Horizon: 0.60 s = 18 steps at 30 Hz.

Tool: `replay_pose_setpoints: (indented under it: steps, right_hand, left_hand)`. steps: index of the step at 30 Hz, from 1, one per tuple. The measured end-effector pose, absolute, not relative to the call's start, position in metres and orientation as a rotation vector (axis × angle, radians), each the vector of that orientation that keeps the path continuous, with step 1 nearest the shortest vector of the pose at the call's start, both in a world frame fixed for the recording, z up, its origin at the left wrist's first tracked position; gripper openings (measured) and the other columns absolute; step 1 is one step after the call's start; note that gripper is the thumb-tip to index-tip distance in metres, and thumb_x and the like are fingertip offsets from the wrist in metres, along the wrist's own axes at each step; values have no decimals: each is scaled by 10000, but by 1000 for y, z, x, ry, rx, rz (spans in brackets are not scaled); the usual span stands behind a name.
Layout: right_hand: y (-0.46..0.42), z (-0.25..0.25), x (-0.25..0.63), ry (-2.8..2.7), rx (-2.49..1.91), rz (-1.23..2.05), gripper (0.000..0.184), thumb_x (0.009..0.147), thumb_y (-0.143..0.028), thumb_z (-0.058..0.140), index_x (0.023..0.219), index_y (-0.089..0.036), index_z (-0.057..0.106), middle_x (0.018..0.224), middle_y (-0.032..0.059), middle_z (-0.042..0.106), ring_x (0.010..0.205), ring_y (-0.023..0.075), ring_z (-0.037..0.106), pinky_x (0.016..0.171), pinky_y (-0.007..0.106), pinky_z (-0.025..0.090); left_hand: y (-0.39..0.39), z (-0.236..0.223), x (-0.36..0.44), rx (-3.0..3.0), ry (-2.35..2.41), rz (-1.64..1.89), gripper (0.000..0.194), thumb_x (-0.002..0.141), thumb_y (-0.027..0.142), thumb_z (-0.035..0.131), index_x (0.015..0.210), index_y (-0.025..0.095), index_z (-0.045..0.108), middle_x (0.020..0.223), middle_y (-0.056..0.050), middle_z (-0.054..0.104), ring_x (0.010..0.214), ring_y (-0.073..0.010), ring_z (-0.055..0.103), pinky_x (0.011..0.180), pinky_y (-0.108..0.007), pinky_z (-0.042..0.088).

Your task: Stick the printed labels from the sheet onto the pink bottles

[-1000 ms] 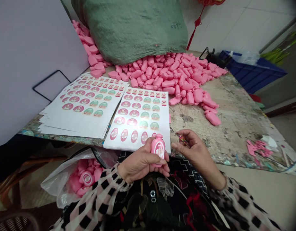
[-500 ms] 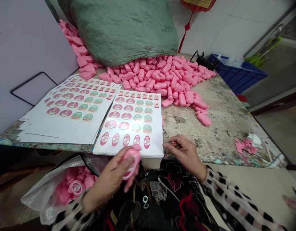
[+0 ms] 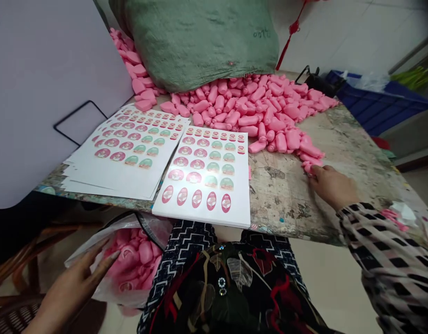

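Note:
At the near right end of the pile of pink plastic bottles [image 3: 249, 102], my right hand [image 3: 334, 185] has its fingers closed on a small pink bottle [image 3: 308, 168], which they partly cover. My left hand [image 3: 73, 285] is above the clear plastic bag [image 3: 106, 297] at the lower left, fingers stretched out and holding nothing. Inside that bag lie several pink bottles [image 3: 146, 253], some with an oval label. A stack of sticker sheets [image 3: 203, 215] with pink and green labels lies at the table's front edge, between my hands.
More sticker sheets [image 3: 106, 178] are spread on the left beside a grey panel [image 3: 54, 69] with a black wire loop. A large green sack [image 3: 200, 41] rests behind the bottles. Pink scraps [image 3: 395, 218] lie at the right edge; a blue crate [image 3: 381, 99] stands beyond the table.
My left hand has moved down left to the bag and let go of the labelled bottle it held. My right hand has reached right and forward from the sheet's edge to the pile. The view has shifted.

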State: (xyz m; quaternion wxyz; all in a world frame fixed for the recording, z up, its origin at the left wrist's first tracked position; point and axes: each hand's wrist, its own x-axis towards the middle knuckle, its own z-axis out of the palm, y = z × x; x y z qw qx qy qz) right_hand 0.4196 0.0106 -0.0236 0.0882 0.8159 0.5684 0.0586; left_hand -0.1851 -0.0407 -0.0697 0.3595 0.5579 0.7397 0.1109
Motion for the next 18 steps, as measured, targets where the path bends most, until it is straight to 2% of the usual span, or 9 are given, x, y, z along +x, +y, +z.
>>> replay_pose_setpoints:
  steps: [3, 5, 7, 10, 12, 14, 15, 17, 18]
  right_hand:
    - [13, -25, 432, 1783, 2414, 210, 386, 869, -414, 451, 1033, -105, 611, 942, 214, 608, 734, 234, 586, 548, 352, 263]
    - [14, -24, 438, 1824, 2468, 226, 366, 852, -423, 476, 961, -106, 623, 884, 200, 620, 716, 234, 589, 548, 352, 267]
    - [15, -19, 434, 1812, 2584, 211, 339, 828, -414, 520, 950, -115, 625, 846, 189, 627, 719, 256, 593, 558, 357, 294]
    - [8, -4, 390, 1812, 2925, 39, 373, 800, -383, 568, 1078, -136, 595, 847, 170, 635, 743, 270, 601, 598, 377, 372]
    - [-5, 5, 336, 2024, 3185, -543, 478, 792, -380, 579, 1218, -178, 501, 896, 123, 644, 712, 220, 607, 612, 358, 440]
    - [-23, 11, 274, 2204, 2975, -1585, 473, 796, -371, 578, 1237, -247, 461, 980, 83, 648, 743, 190, 620, 643, 346, 497]
    - [-31, 13, 244, 2181, 2793, -1979, 426, 802, -373, 571, 1204, -263, 482, 974, 65, 654, 740, 180, 624, 644, 341, 513]
    - [-44, 13, 197, 2068, 2452, -2498, 350, 803, -344, 577, 1142, -271, 526, 991, 46, 658, 816, 174, 631, 722, 350, 530]
    - [-49, 13, 182, 2034, 2364, -2637, 319, 808, -329, 575, 1118, -261, 547, 1026, 45, 650, 892, 174, 623, 801, 361, 515]
  left_hand:
    - [-27, -42, -146, 1435, 1708, 360, 437, 729, 513, 586, 1087, 264, 612, 1227, -53, 595, 1192, -304, 477, 1063, -422, 279]
    - [-21, -24, -108, 1348, 1543, 409, 404, 728, 493, 605, 1066, 274, 636, 1181, -49, 623, 1148, -287, 513, 1046, -416, 309]
    - [-18, -12, -72, 1221, 1341, 400, 429, 733, 456, 626, 1119, 271, 611, 1097, -55, 656, 1055, -262, 575, 974, -411, 394]
    - [-15, -4, -27, 1107, 1089, 459, 395, 758, 402, 627, 1120, 243, 609, 1019, -54, 665, 922, -206, 623, 902, -385, 449]
    - [-14, -3, -1, 1031, 942, 504, 409, 775, 363, 625, 1162, 235, 582, 1056, -66, 644, 924, -190, 619, 891, -375, 454]
    - [-13, -2, 23, 925, 823, 588, 443, 794, 350, 612, 1220, 257, 537, 1183, -80, 588, 1005, -190, 590, 911, -370, 442]
    - [-13, -2, 33, 853, 769, 637, 445, 806, 358, 597, 1236, 265, 523, 1234, -84, 558, 1050, -191, 570, 931, -367, 429]
    - [-15, -3, 49, 690, 691, 711, 420, 830, 381, 561, 1229, 253, 530, 1272, -89, 533, 1117, -189, 532, 975, -348, 395]
    - [-16, -4, 53, 617, 671, 734, 402, 839, 385, 547, 1211, 233, 546, 1263, -93, 540, 1138, -186, 518, 992, -331, 378]
